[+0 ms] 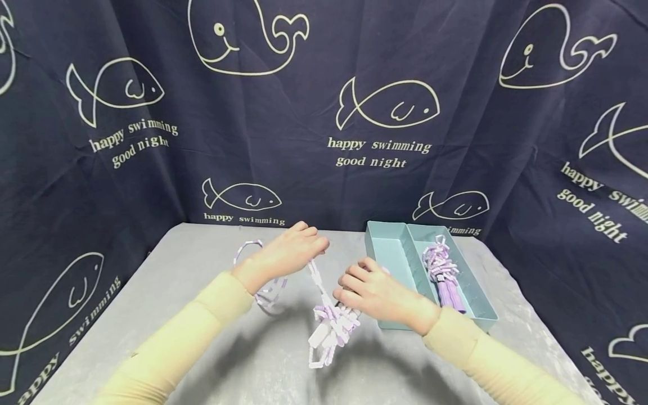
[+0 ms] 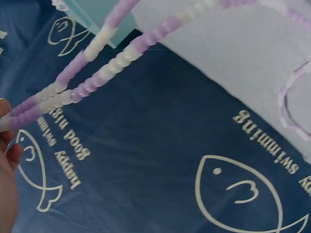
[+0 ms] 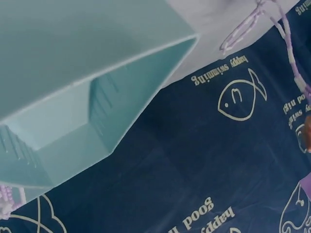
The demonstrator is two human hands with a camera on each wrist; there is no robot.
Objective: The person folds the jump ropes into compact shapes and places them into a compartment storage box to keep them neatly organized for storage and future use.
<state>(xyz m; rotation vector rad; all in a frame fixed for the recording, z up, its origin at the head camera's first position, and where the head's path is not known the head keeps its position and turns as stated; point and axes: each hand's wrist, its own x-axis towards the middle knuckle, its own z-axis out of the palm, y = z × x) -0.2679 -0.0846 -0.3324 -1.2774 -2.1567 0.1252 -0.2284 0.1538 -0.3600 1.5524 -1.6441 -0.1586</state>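
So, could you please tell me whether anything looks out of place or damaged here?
No spill or damage shows. The one untidy spot is a loose loop of beaded rope on the table, by the left hand; it looks odd beside the bundled rope in the box, which is gathered up.

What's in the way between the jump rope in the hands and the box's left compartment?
The right hand, gripping the jump rope, is on that side, and the raised left wall of the box stands before the left compartment. Nothing else visible blocks it.
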